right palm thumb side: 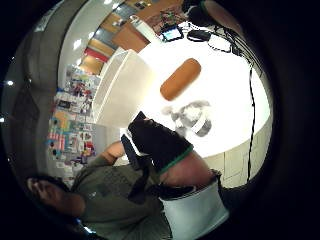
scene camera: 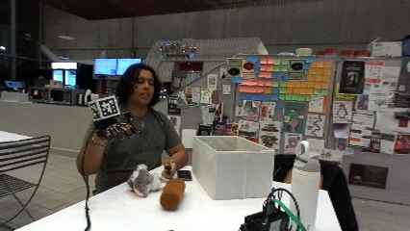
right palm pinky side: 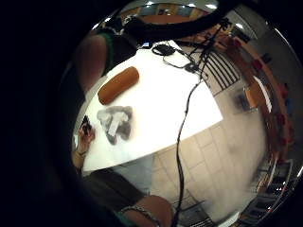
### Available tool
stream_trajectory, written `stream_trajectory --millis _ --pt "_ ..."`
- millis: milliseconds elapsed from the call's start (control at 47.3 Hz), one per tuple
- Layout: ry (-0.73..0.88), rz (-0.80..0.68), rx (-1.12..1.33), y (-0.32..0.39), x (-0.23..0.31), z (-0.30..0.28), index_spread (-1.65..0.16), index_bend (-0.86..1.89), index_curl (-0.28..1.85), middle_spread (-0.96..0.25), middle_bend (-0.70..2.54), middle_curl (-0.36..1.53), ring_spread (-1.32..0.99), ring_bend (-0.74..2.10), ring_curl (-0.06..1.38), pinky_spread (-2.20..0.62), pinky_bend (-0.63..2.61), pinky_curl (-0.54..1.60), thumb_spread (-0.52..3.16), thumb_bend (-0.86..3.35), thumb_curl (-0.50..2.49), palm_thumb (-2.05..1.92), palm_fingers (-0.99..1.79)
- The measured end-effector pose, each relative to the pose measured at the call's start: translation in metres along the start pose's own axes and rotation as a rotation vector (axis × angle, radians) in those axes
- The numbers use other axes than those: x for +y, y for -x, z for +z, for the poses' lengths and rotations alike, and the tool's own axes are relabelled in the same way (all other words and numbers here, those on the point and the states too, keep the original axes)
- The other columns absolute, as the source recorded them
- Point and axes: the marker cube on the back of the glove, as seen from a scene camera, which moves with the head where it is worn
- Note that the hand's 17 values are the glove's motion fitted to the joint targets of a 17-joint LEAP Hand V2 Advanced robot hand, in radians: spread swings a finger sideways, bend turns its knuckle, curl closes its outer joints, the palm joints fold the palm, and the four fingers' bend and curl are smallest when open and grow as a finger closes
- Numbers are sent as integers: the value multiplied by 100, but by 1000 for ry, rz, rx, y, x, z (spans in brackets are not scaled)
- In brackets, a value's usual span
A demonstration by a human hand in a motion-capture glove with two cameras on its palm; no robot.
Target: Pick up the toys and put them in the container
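In the outside view my gloved right hand (scene camera: 115, 128) is raised at shoulder height, well above the table, with loosely curled fingers and nothing in it. A grey plush toy (scene camera: 142, 180) and an orange-brown roll-shaped toy (scene camera: 172, 193) lie on the white table (scene camera: 128, 214) in front of the person. The open white container (scene camera: 232, 166) stands just right of them. Both palm views look down on the orange toy (right palm pinky side: 118, 85) (right palm thumb side: 180, 78) and the grey plush (right palm pinky side: 115, 123) (right palm thumb side: 192, 117). The container (right palm thumb side: 122, 87) stands beside them.
The bare left hand (scene camera: 168, 169) rests on the table and holds a small dark thing. A phone (scene camera: 185, 174) lies by the container. A white bottle (scene camera: 305, 180) and a black device with cables (scene camera: 269, 219) stand at the near right. A metal chair (scene camera: 22, 163) is at the left.
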Motion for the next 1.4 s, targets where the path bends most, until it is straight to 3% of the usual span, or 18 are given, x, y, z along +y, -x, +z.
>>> stream_trajectory --millis 190,465,719,782,888,973,1121,1226,1396 --pt "32 -19 -16 2 -2 7 -28 16 9 -9 21 9 -10 34 10 1 56 19 82 -5 6 -6 36" --pt "62 -63 -29 16 -13 28 -35 16 14 -11 22 16 -14 40 14 1 61 24 104 -6 12 -8 30" --pt "208 -114 78 37 -18 168 -38 20 18 -13 23 21 -17 48 16 0 63 26 111 -3 17 -3 34" --pt "164 -136 195 38 -12 201 -40 22 20 -15 24 23 -20 48 16 0 62 26 111 -2 19 -1 38" --pt "-80 -166 269 39 -4 226 -42 22 21 -20 29 25 -27 58 18 -6 62 26 111 -1 22 2 64" --pt "-172 -192 245 39 -6 224 -40 16 19 -27 48 32 -36 79 24 -22 61 25 118 4 25 12 108" --pt "-264 -234 184 59 -11 185 -36 11 17 -29 75 44 -39 118 41 -34 81 36 115 11 34 31 141" --pt "-360 -269 -17 102 -20 123 -34 17 18 -29 89 51 -37 133 49 -38 93 43 111 10 39 36 135" --pt "-497 -504 -363 214 -45 36 -32 26 23 -28 103 58 -35 145 55 -40 101 48 108 7 44 39 127"
